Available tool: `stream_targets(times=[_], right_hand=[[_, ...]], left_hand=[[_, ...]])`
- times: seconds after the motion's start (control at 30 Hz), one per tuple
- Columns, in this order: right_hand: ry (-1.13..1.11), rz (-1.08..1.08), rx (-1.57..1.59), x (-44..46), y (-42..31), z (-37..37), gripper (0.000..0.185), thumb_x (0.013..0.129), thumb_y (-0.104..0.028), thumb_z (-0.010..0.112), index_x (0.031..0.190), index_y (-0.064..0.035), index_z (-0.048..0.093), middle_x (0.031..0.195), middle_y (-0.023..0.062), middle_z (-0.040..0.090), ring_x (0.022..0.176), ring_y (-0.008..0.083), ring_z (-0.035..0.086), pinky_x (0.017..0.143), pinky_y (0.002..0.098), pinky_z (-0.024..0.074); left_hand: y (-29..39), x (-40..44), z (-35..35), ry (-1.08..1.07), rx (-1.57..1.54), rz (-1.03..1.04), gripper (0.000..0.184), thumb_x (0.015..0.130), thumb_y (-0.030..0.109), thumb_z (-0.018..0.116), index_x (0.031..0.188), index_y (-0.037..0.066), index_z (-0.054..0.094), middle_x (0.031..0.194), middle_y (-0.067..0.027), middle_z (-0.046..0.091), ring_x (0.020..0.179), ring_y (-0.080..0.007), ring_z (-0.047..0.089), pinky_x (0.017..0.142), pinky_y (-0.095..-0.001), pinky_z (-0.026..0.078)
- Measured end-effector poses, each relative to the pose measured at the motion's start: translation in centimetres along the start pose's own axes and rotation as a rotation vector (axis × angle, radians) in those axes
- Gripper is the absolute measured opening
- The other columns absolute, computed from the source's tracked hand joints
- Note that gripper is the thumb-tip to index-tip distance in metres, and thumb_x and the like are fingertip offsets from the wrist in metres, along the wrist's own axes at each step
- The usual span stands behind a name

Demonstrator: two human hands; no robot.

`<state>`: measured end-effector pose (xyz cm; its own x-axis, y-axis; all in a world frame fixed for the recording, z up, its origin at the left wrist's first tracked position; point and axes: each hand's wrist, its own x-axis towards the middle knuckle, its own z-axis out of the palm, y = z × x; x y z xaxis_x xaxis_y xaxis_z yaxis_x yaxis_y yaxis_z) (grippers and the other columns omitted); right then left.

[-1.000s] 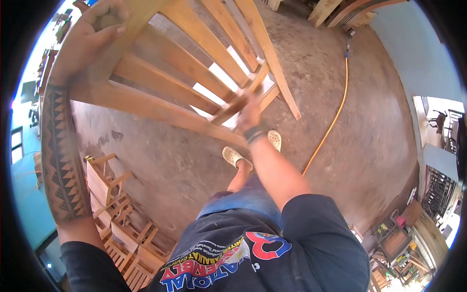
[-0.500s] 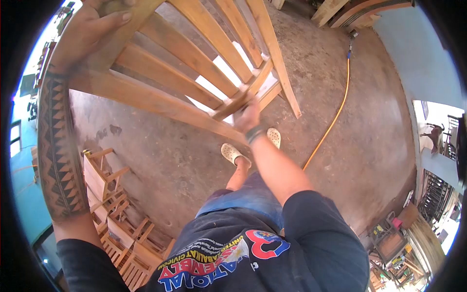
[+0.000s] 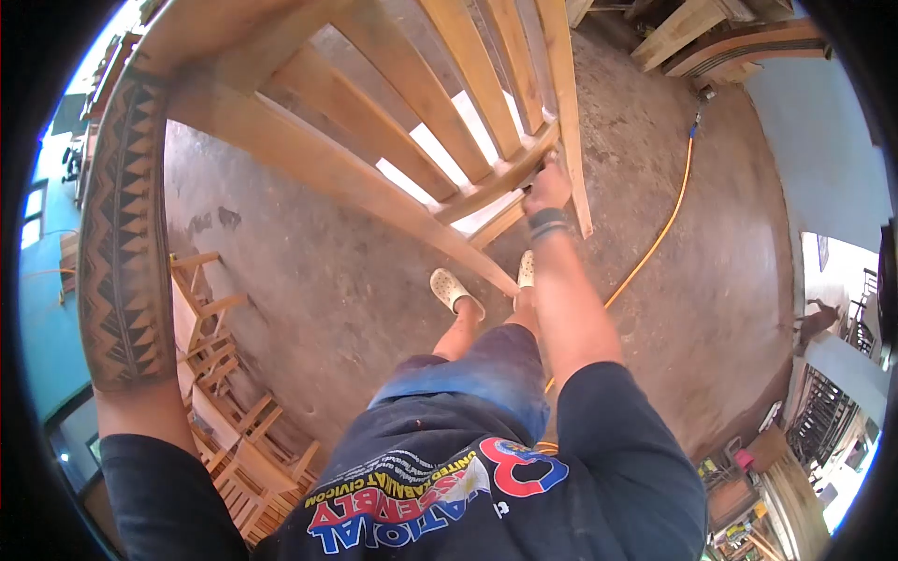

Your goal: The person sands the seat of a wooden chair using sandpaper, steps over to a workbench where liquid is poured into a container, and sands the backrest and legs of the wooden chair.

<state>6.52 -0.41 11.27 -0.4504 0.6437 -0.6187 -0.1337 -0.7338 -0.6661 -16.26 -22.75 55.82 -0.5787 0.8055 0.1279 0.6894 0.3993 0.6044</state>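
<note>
A wooden chair (image 3: 341, 173) with a slatted back stands in front of me, seen from above. My right hand (image 3: 550, 187) is closed at the curved lower rail (image 3: 500, 179) of the back, near its right end. Something small and dark may be within those fingers, but I cannot make it out. The tattooed left forearm reaches up to the chair's top corner. Of my left hand (image 3: 182, 37) only a blurred part shows at the top edge, by the wood, and its fingers cannot be made out.
Several wooden chairs (image 3: 238, 411) are stacked at the lower left. An orange hose (image 3: 675, 210) runs across the concrete floor on the right. Wooden pieces (image 3: 687, 37) lie at the top right. An animal (image 3: 817, 320) is by the opening in the blue wall.
My right hand has moved right and up along the lower rail to near its right end. The chair appears farther right and lower in view. The left hand's thumb no longer shows.
</note>
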Motion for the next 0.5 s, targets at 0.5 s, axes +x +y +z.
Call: stream_targets(times=[0.5], right_hand=[[0.052,0.131,-0.140,-12.6,6.1,-0.4,0.052,0.115,-0.030,0.057,0.152,0.0070,0.057,0.144,0.0142,0.066,0.121,0.0276,0.067,0.107,0.0407,0.0530]], left_hand=[[0.8,-0.1,-0.6,-0.078,0.258,0.119,0.027,0.086,0.012,0.078,0.111,0.006,0.070,0.106,-0.0024,0.068,0.103,-0.0154,0.063,0.096,-0.0351,0.053]])
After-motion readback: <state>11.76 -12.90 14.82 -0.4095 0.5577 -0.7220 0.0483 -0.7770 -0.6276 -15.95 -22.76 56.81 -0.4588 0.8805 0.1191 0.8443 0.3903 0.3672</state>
